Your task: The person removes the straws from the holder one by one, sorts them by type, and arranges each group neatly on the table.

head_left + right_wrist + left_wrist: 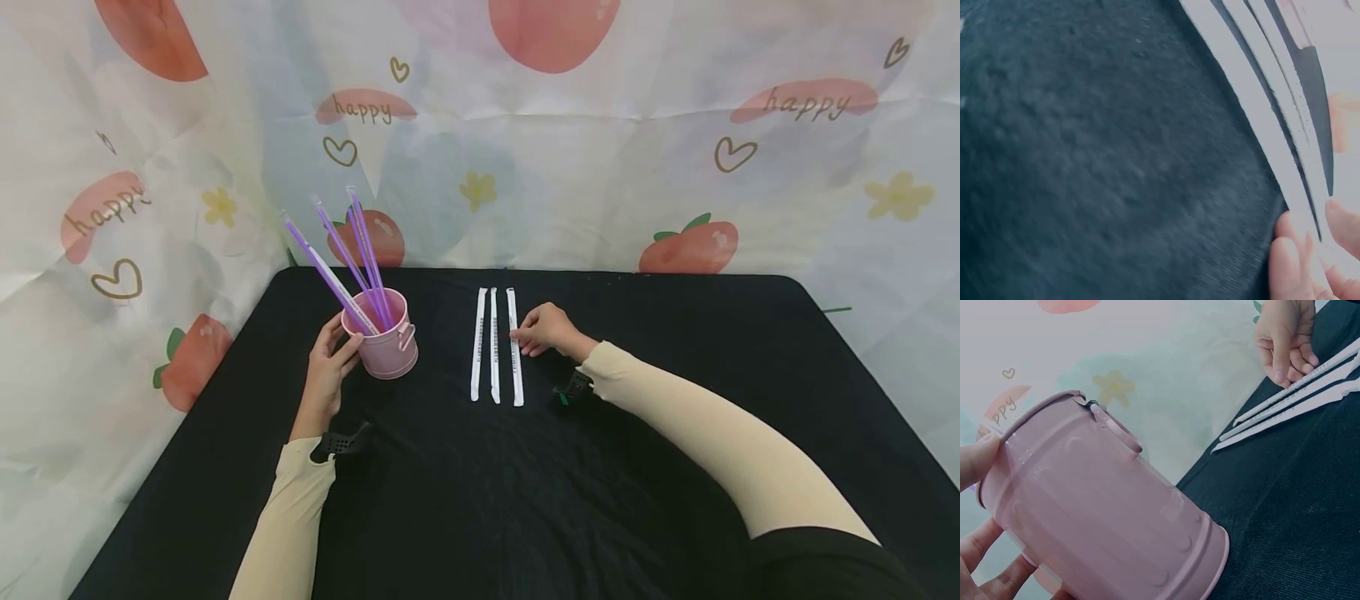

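My left hand [330, 358] holds a small pink metal bucket [387, 354] by its rim, thumb at the near side and fingers round the left. Several long purple straws [330, 271] in clear wrappers lean out of it, one beside a white strip. On the black cloth, three white paper-wrapped straws [494, 358] lie side by side, right of the bucket. At the rightmost wrapped straw [516, 375], my right hand [551, 327] pinches near its middle. In the right wrist view its fingers [1285, 262] and thumb lie on opposite sides of the white wrapper.
A black cloth [465, 500] covers the table. Behind and left of it hangs a pale curtain [570, 183] printed with fruit, hearts and words. Dark wrist cameras [345, 442] sit below both hands.
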Demonstrator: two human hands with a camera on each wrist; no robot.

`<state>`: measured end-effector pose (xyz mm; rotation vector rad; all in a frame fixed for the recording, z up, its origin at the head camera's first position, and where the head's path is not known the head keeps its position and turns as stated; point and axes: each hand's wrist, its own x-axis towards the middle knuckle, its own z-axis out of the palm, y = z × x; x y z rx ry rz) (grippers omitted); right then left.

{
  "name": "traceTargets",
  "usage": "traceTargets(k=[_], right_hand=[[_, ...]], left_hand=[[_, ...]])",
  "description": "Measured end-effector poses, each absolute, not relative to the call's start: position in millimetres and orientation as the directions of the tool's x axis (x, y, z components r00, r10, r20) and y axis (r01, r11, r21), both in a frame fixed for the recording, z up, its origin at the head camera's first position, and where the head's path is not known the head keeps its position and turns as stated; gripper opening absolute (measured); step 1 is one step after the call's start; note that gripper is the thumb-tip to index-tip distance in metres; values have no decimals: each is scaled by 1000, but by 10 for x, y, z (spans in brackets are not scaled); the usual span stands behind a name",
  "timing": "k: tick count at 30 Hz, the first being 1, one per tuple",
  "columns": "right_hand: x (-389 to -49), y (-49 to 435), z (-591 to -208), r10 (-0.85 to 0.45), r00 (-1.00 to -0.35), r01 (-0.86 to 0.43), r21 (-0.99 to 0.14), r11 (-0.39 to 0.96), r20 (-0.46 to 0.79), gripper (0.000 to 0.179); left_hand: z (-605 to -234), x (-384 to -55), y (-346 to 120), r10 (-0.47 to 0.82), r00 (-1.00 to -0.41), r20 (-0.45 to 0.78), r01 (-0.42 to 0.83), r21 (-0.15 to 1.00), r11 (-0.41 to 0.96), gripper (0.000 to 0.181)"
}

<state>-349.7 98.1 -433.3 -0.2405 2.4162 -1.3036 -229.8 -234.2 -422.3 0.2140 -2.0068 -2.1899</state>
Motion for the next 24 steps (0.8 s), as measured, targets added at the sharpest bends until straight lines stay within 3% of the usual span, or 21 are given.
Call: traceTargets(k=[12,24], right_hand=[[-3574,877,-3902,-333,-940,-113,-852,510,-74,21],[-3639,230,-3383,-382,-923,-199,-897,395,37,27]], left_hand=[[-4218,-2291,-2351,-212,-977,16,31,997,-67,56],[-4246,-2299,-2342,-222,-975,16,31,997,-65,55]])
